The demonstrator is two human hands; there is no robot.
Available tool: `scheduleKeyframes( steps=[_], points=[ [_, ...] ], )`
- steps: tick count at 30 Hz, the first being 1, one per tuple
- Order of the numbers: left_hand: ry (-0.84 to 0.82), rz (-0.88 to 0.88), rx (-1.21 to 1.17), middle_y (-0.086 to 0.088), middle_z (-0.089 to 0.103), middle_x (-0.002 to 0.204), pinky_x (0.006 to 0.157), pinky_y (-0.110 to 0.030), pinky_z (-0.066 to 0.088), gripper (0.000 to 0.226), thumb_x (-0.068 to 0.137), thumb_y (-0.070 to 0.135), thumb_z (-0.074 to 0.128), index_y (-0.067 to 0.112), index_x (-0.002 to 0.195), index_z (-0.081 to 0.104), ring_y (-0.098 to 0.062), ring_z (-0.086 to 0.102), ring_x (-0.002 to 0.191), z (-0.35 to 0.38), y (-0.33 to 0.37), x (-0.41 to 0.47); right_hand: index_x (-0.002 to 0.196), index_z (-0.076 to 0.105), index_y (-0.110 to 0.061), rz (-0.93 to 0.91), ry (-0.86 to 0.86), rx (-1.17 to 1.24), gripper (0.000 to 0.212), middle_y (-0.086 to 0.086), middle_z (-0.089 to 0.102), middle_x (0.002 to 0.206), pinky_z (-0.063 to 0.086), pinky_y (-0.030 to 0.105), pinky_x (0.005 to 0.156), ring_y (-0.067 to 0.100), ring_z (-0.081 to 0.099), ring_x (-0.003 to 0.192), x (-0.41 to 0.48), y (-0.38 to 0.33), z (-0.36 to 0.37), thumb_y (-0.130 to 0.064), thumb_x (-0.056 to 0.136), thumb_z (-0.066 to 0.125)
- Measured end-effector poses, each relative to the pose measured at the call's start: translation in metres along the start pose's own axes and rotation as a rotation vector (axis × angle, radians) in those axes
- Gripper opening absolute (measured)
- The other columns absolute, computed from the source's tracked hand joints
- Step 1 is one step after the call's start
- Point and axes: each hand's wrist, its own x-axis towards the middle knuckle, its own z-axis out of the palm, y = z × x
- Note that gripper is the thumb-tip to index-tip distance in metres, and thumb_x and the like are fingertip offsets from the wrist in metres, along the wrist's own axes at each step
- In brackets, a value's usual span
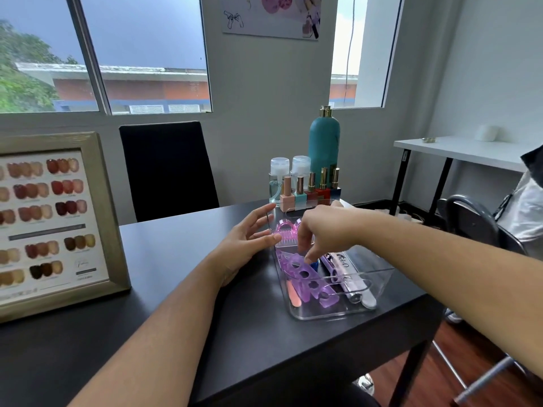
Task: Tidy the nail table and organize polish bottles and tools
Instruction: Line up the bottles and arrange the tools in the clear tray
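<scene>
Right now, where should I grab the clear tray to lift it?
Hook the cut-out handle in the near end wall of the clear tray, coming from your side; the far wall has a matching slot for a level lift.

Clear glossy plastic tray on a matt black table.

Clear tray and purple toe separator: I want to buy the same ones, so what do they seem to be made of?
The clear tray looks like hard, glossy acrylic or similar plastic: see-through walls, bright highlights along the rounded rim. The purple toe separator seems soft, translucent silicone or gel, by its tinted glow and rounded holes; its stiffness cannot be judged.
</scene>
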Motion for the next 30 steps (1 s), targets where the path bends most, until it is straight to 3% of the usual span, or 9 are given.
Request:
scheduleKeyframes(
  steps=[5, 8, 12, 14, 16, 19, 25, 30],
  points=[
    [-0.003, -0.001, 0.003, -0.001, 0.041, 0.145, 0.105, -0.034, 0.039, 0.060, 0.083, 0.016, 0.065, 0.039, 0.134, 0.042, -0.018, 0.045, 0.128, -0.001, 0.000, -0.001, 0.102, 0.071, -0.016, 0.009, -0.073, 0.073, 0.020, -0.007, 0.068, 0.089, 0.048, 0.036, 0.089, 0.013, 0.059, 0.086, 0.005, -0.003, -0.004, -0.016, 0.082, 0.069],
    [0.003, 0.000, 0.003, -0.001, 0.041, 0.145, 0.104, -0.034, 0.039, 0.062, 0.082, 0.017, 0.066, 0.038, 0.134, 0.042, -0.018, 0.046, 0.128, -0.001, 0.000, -0.001, 0.098, 0.069, -0.020, 0.028, -0.067, 0.043, 0.018, -0.015, 0.059, 0.076, 0.036, 0.045, 0.095, 0.011, 0.054, 0.085, 0.006, -0.004, -0.001, -0.020, 0.080, 0.071],
    [0.004, -0.011, 0.008, 0.000, 0.042, 0.145, 0.107, -0.039, 0.038, 0.068, 0.072, 0.029, 0.071, 0.040, 0.133, 0.043, -0.020, 0.045, 0.128, -0.001, 0.002, -0.001, 0.097, 0.068, -0.021, 0.049, -0.040, 0.011, 0.021, -0.012, 0.060, 0.081, 0.028, 0.046, 0.094, 0.013, 0.052, 0.090, 0.006, -0.007, 0.004, -0.029, 0.078, 0.074],
    [0.007, -0.015, 0.009, 0.000, 0.042, 0.145, 0.107, -0.040, 0.038, 0.067, 0.072, 0.028, 0.071, 0.042, 0.132, 0.044, -0.020, 0.045, 0.128, -0.001, 0.001, -0.001, 0.100, 0.069, -0.019, 0.052, -0.042, 0.016, 0.024, -0.010, 0.061, 0.085, 0.033, 0.041, 0.090, 0.013, 0.053, 0.089, 0.003, -0.007, 0.001, -0.031, 0.079, 0.072],
    [0.010, -0.012, 0.011, 0.000, 0.042, 0.144, 0.106, -0.038, 0.039, 0.061, 0.079, 0.021, 0.069, 0.042, 0.131, 0.044, -0.020, 0.046, 0.127, -0.001, 0.000, 0.000, 0.101, 0.068, -0.018, 0.032, -0.032, 0.040, 0.023, -0.010, 0.061, 0.082, 0.042, 0.028, 0.075, 0.009, 0.055, 0.080, -0.003, -0.004, -0.006, -0.028, 0.080, 0.072],
    [0.007, -0.014, 0.013, 0.000, 0.042, 0.144, 0.105, -0.035, 0.039, 0.060, 0.081, 0.018, 0.068, 0.043, 0.130, 0.045, -0.019, 0.046, 0.127, -0.002, -0.001, 0.001, 0.090, 0.069, -0.021, -0.009, -0.031, 0.053, 0.013, -0.015, 0.060, 0.073, 0.036, 0.018, 0.056, 0.000, 0.054, 0.067, -0.018, 0.005, -0.017, -0.023, 0.078, 0.074],
    [0.002, -0.030, 0.006, 0.000, 0.040, 0.146, 0.108, -0.041, 0.036, 0.059, 0.080, 0.020, 0.068, 0.045, 0.128, 0.046, -0.022, 0.044, 0.129, -0.002, 0.001, 0.001, 0.086, 0.071, -0.026, -0.054, -0.204, -0.059, 0.012, -0.008, 0.066, 0.082, 0.040, 0.019, 0.056, 0.005, 0.053, 0.064, -0.035, 0.009, -0.011, -0.019, 0.077, 0.075],
    [-0.002, -0.028, 0.001, -0.001, 0.040, 0.146, 0.109, -0.041, 0.037, 0.062, 0.072, 0.027, 0.071, 0.046, 0.126, 0.047, -0.022, 0.044, 0.129, -0.001, 0.002, 0.000, 0.085, 0.071, -0.024, -0.078, -0.145, -0.087, 0.015, -0.009, 0.062, 0.076, 0.037, 0.015, 0.053, 0.004, 0.050, 0.061, -0.035, 0.012, -0.005, -0.011, 0.078, 0.072]
  ],
)
